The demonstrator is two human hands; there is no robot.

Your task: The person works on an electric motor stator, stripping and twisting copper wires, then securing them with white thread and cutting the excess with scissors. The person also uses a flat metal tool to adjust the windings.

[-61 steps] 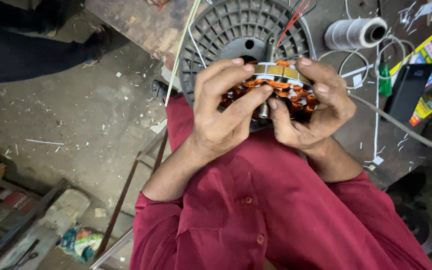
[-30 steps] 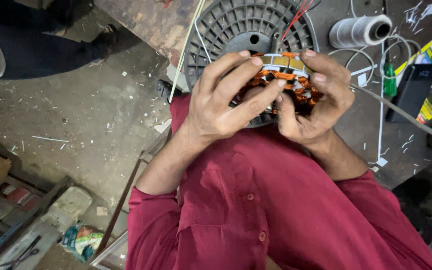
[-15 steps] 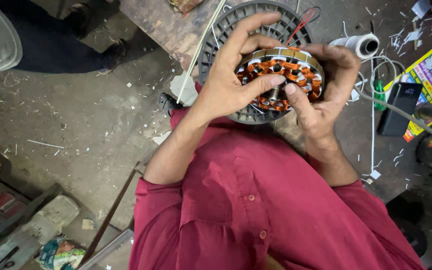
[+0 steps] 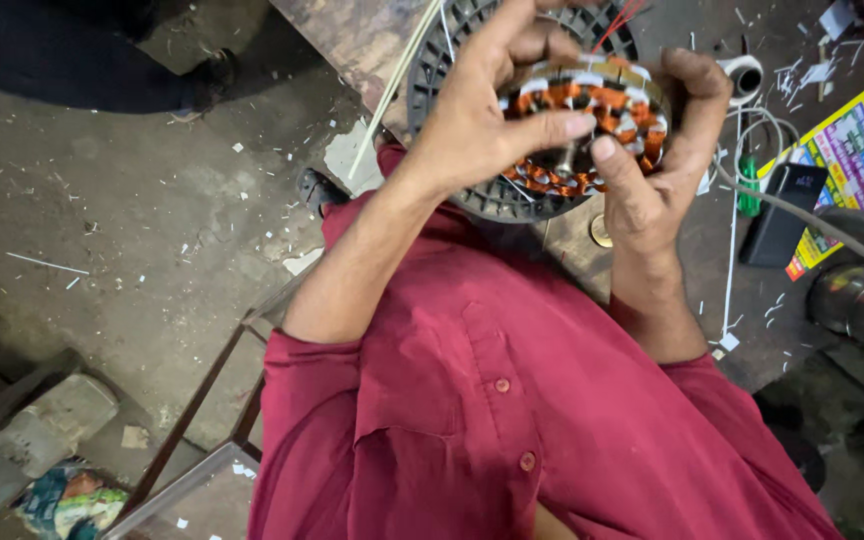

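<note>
Nearby, phone (image 4: 782,213) and spool (image 4: 744,77) flank stator (image 4: 592,120).

Orange-and-silver motor stator (image 4: 592,110), dark grey ribbed cover (image 4: 452,60), crimson shirt (image 4: 512,400).

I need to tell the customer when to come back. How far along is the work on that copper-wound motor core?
Done: the slots seen on the stator already carry orange copper coils. In hand: the left hand and right hand both grip it above the grey ribbed motor cover, thumbs pressing at its centre. Left: red lead wires hang loose, and the cover lies separate on the workbench.
</note>
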